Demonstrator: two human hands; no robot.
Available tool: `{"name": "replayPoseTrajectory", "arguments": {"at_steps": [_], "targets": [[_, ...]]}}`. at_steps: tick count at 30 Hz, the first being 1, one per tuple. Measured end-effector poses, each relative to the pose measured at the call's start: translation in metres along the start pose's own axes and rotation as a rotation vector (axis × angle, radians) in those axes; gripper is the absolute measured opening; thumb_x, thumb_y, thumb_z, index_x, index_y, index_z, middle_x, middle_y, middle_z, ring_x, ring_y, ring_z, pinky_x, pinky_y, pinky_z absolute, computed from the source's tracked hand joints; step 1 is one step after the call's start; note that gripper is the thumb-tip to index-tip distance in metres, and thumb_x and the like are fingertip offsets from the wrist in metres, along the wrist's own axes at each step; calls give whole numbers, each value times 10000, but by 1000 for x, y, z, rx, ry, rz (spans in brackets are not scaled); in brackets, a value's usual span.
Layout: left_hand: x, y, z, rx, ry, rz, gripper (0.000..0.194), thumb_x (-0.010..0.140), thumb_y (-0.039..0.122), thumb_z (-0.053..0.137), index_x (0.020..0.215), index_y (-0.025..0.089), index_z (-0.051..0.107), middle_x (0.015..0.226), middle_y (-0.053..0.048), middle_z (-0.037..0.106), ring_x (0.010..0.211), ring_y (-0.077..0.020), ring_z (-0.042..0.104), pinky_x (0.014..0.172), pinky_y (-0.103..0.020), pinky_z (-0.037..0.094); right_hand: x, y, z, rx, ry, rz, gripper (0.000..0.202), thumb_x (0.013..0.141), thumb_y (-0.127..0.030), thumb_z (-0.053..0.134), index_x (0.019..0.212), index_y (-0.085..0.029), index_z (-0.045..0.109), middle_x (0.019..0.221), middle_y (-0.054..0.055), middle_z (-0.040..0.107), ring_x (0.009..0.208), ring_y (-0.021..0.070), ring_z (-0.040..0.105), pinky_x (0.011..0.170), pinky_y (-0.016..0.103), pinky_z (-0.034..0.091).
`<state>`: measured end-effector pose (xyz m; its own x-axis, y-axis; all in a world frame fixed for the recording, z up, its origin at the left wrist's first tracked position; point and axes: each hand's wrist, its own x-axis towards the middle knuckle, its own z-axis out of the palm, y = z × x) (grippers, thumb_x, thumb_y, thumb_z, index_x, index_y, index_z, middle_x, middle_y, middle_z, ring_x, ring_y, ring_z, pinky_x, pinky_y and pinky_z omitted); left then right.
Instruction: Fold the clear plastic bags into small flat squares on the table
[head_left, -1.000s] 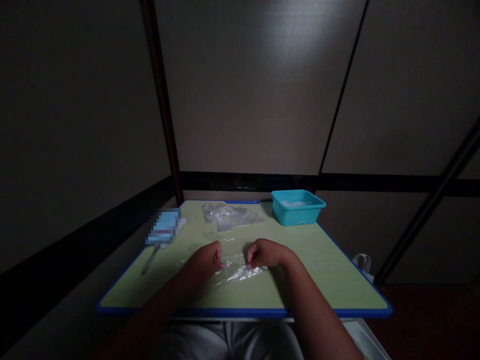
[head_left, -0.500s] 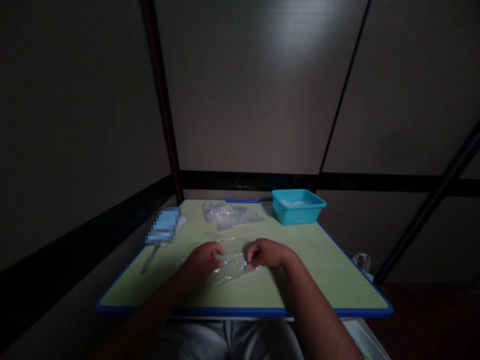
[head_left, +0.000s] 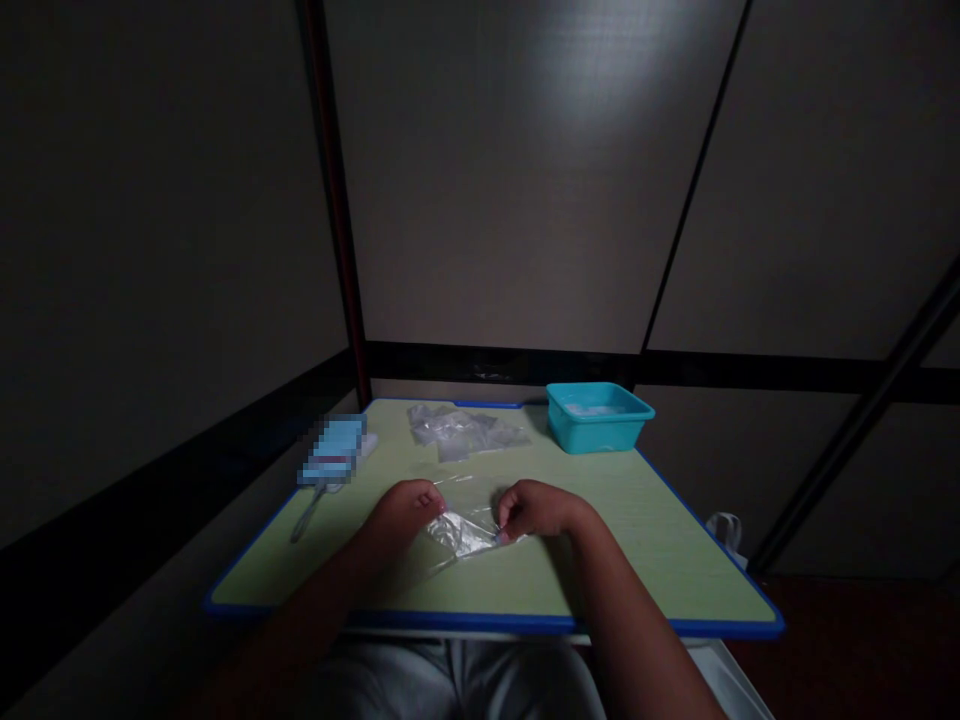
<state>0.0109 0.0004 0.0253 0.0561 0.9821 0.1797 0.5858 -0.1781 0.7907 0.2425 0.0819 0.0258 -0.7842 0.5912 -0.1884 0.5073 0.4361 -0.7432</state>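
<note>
A clear plastic bag (head_left: 466, 537) lies on the pale green table top (head_left: 637, 545), stretched between my two hands. My left hand (head_left: 412, 508) pinches its left part between thumb and curled fingers. On the other side, my right hand (head_left: 529, 510) is closed on the bag's right part, with a small bluish bit showing at the fingertips that I cannot make out. The film between the hands is wrinkled and shiny. Beyond them, a pile of crumpled clear plastic bags (head_left: 465, 432) rests near the back of the table.
A turquoise basin (head_left: 600, 430) with something whitish inside stands at the back right corner. At the left edge lies a blurred-out light blue item (head_left: 336, 448) with a pale strap (head_left: 306, 515). Walls close in behind and to the left. A white bag (head_left: 726, 530) hangs low at right.
My left hand has closed from a looser, finger-apart pose into a pinch on the bag. The film between the hands is now bunched and brighter. The right hand has barely moved.
</note>
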Motion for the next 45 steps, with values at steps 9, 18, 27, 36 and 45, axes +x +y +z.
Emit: {"name": "replayPoseTrajectory", "arguments": {"at_steps": [9, 18, 27, 36, 45], "targets": [[-22, 18, -3, 327, 271, 121, 159, 725, 233, 516, 852, 174, 592, 897, -67, 604, 904, -223, 524, 825, -354, 380, -6, -7, -1, 33, -6, 25, 287, 530, -361, 723, 669, -124, 638, 593, -33, 570, 567, 93, 477, 576, 207, 365], [-74, 37, 21, 553, -191, 448, 623, 768, 457, 542, 1322, 297, 308, 1372, -14, 371, 1276, -242, 271, 1075, -476, 55, -18, -13, 19, -146, 320, -18, 221, 714, -350, 572, 725, -133, 615, 695, 22, 593, 663, 130, 514, 624, 235, 389], [-74, 17, 18, 584, -248, 421, 709, 769, 552, 489, 1367, 304, 198, 1431, -51, 231, 1312, -258, 186, 1058, -524, 17, -63, -58, 86, -585, 664, 4, 455, 870, -398, 357, 1311, -285, 343, 1384, 63, 337, 1265, 242, 278, 1021, 535, 65], [-74, 7, 8, 608, -320, 405, 808, 697, 598, 548, 1361, 356, 156, 1444, -49, 185, 1316, -289, 148, 1035, -554, 17, -64, -71, 104, -558, 489, 90, 504, 894, -447, 267, 1372, -301, 197, 1411, 28, 256, 1303, 230, 195, 1040, 527, 2], [-75, 9, 1, 604, -353, 401, 771, 704, 545, 580, 1340, 413, 165, 1451, -23, 152, 1318, -303, 127, 1012, -590, 2, -83, -38, 99, -620, 668, 418, 578, 867, -529, 235, 1352, -221, 298, 1419, 69, 217, 1314, 285, 119, 1005, 588, 22]]}}
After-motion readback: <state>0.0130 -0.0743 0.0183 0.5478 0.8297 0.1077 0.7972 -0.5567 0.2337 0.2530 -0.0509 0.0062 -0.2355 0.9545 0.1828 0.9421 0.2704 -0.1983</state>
